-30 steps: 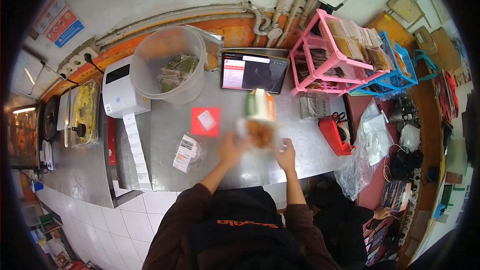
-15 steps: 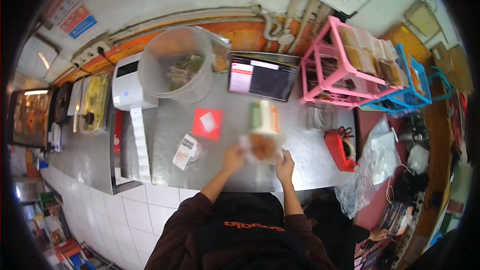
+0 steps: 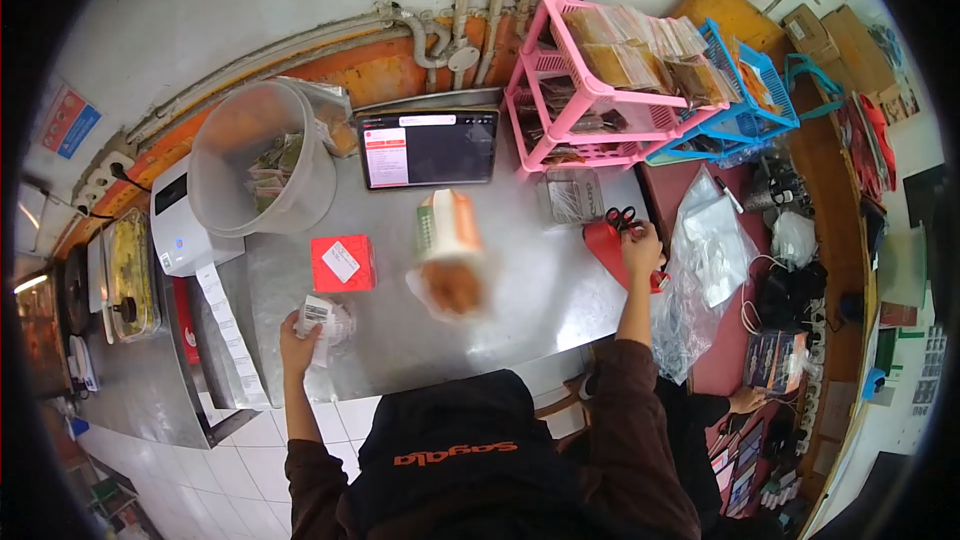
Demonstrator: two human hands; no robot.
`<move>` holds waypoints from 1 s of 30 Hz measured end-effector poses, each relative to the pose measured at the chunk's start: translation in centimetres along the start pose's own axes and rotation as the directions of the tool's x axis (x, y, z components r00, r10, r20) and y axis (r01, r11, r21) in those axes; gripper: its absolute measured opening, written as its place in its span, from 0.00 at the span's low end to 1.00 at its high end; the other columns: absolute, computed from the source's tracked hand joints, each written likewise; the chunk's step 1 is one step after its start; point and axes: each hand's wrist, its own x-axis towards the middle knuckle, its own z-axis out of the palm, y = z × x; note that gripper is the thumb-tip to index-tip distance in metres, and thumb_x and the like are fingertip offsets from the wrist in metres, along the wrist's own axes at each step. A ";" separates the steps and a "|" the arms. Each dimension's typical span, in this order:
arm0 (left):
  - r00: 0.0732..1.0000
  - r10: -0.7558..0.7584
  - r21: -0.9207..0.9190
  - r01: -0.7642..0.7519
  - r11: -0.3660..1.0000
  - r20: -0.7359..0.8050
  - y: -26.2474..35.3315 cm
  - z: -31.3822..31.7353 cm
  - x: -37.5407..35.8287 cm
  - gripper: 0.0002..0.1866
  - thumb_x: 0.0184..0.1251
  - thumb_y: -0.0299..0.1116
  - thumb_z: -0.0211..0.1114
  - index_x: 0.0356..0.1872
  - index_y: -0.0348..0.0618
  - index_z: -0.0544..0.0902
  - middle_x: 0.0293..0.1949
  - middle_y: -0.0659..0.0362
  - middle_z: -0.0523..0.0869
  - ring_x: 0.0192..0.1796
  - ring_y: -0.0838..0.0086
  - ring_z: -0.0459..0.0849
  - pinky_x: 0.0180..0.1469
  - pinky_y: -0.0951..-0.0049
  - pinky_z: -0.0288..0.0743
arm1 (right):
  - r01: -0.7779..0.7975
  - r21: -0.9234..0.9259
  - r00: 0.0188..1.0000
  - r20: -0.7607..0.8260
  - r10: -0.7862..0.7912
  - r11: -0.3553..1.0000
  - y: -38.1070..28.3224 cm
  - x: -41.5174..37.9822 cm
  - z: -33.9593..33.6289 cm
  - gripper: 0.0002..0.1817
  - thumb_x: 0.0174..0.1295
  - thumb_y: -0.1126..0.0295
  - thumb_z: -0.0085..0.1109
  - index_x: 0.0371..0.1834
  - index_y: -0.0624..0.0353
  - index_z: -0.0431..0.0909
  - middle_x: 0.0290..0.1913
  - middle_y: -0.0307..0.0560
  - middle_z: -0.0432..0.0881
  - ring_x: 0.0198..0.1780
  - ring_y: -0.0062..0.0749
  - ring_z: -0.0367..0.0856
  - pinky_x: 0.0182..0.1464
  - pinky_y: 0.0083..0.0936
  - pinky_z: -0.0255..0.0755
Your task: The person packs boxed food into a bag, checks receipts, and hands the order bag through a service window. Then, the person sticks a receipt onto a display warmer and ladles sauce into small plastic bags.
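Note:
At the table's near left, my left hand (image 3: 298, 340) has its fingers closed on a printed paper slip (image 3: 316, 315), which lies against a clear plastic container (image 3: 340, 326). Across on the right, my right hand (image 3: 642, 252) is curled over a red tape dispenser (image 3: 604, 248), hiding its tape roll. Its fingertips sit right by the black handles of a pair of scissors (image 3: 622, 219); what they grip is hidden. Between my hands stands a white, green and orange paper package (image 3: 450, 225) with blurred brown contents (image 3: 452, 287) at its near end, touched by neither hand.
A red box (image 3: 343, 264) with a white note lies left of the package. Behind are a tablet (image 3: 430, 152), a clear bucket (image 3: 215, 175) and a label printer (image 3: 180, 225). Pink racks (image 3: 570, 125) and plastic bags (image 3: 710, 260) are on the right; another person's hand (image 3: 746, 400) shows nearby.
Both hands have left the package, which stays on the table. My left hand moved left to the paper slip, my right hand to the tape dispenser. The camera view has shifted right.

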 end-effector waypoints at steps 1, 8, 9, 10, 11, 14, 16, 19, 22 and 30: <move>0.999 0.046 0.036 -0.046 0.998 -0.003 -0.2 0.3 -0.5 0.33 0.46 0.39 0.72 0.53 0.37 0.71 0.52 0.49 0.73 0.51 0.60 0.75 0.50 0.62 0.70 | 0.016 -0.085 0.999 0.052 -0.012 0.996 0.2 0.8 -0.1 0.15 0.48 0.60 0.62 0.39 0.52 0.79 0.35 0.43 0.83 0.47 0.42 0.78 0.51 0.50 0.59; 0.972 0.232 -0.033 -0.233 0.972 -0.030 2.5 6.8 -3.6 0.34 0.47 0.42 0.73 0.54 0.37 0.70 0.50 0.50 0.73 0.51 0.63 0.75 0.49 0.66 0.73 | 0.050 -0.224 0.986 -0.141 -0.083 0.973 1.0 0.8 0.5 0.16 0.54 0.56 0.60 0.35 0.59 0.79 0.33 0.53 0.82 0.38 0.46 0.81 0.40 0.36 0.68; 0.969 0.236 -0.068 -0.241 0.968 -0.078 3.6 7.7 -4.3 0.35 0.48 0.42 0.73 0.55 0.37 0.69 0.50 0.49 0.73 0.51 0.62 0.75 0.49 0.66 0.73 | 0.064 -0.031 0.966 -0.250 -0.070 0.997 -0.4 -0.2 -0.6 0.14 0.55 0.60 0.60 0.32 0.61 0.77 0.31 0.52 0.81 0.36 0.43 0.79 0.39 0.33 0.68; 0.972 0.224 -0.067 -0.229 0.971 -0.078 3.7 8.6 -5.1 0.35 0.48 0.42 0.73 0.55 0.37 0.69 0.50 0.49 0.73 0.51 0.62 0.75 0.49 0.66 0.73 | 0.092 0.157 0.934 -0.357 -0.030 0.983 -1.9 -1.6 -1.5 0.12 0.57 0.63 0.59 0.29 0.62 0.74 0.29 0.50 0.80 0.33 0.39 0.78 0.38 0.31 0.68; 0.978 0.119 -0.084 -0.134 0.987 -0.170 3.5 9.5 -6.1 0.36 0.49 0.42 0.72 0.57 0.37 0.66 0.50 0.48 0.73 0.50 0.62 0.75 0.49 0.66 0.72 | 0.092 0.151 0.936 -0.349 -0.034 0.984 -2.8 -3.2 -2.1 0.12 0.57 0.63 0.59 0.29 0.62 0.74 0.29 0.50 0.80 0.33 0.39 0.78 0.38 0.31 0.68; 0.945 -0.326 -0.582 0.260 0.770 -0.008 4.9 9.9 -9.1 0.42 0.50 0.41 0.71 0.62 0.36 0.57 0.48 0.50 0.73 0.48 0.65 0.75 0.47 0.66 0.71 | 0.352 0.445 0.899 -0.404 -0.165 0.824 -5.6 -10.9 -2.2 0.13 0.59 0.74 0.56 0.20 0.59 0.64 0.23 0.38 0.67 0.28 0.24 0.66 0.34 0.23 0.64; 0.727 -0.458 -0.588 0.685 0.430 0.512 8.1 7.0 -10.4 0.43 0.49 0.40 0.72 0.62 0.37 0.55 0.47 0.54 0.73 0.44 0.71 0.75 0.42 0.70 0.70 | 0.126 0.746 0.966 0.058 -0.252 0.654 -7.9 -18.3 -1.0 0.10 0.62 0.75 0.52 0.22 0.59 0.66 0.22 0.41 0.70 0.23 0.22 0.69 0.29 0.21 0.66; 0.741 -0.332 -0.538 0.659 0.525 0.584 9.6 5.8 -10.7 0.39 0.48 0.38 0.74 0.59 0.38 0.60 0.45 0.57 0.74 0.41 0.75 0.74 0.38 0.76 0.69 | -0.164 0.748 0.769 0.505 -0.392 0.643 -11.4 -27.3 0.6 0.08 0.63 0.70 0.52 0.27 0.61 0.71 0.27 0.43 0.79 0.25 0.19 0.76 0.28 0.17 0.69; 0.851 -0.323 -0.468 0.503 0.726 0.414 4.8 8.1 -11.0 0.35 0.46 0.37 0.75 0.54 0.39 0.65 0.42 0.59 0.75 0.37 0.77 0.74 0.37 0.78 0.70 | -0.348 0.709 0.643 0.657 -0.394 0.614 -14.4 -31.4 -0.1 0.12 0.65 0.68 0.50 0.44 0.65 0.76 0.38 0.47 0.82 0.34 0.22 0.80 0.35 0.16 0.70; 0.934 -0.071 -0.640 0.295 0.710 0.351 5.0 7.9 -10.5 0.21 0.52 0.27 0.70 0.46 0.37 0.71 0.39 0.59 0.80 0.39 0.77 0.79 0.42 0.78 0.73 | -0.326 0.695 0.681 0.643 -0.350 0.641 -15.1 -35.2 1.3 0.11 0.58 0.78 0.58 0.44 0.65 0.77 0.38 0.49 0.83 0.39 0.21 0.79 0.43 0.17 0.71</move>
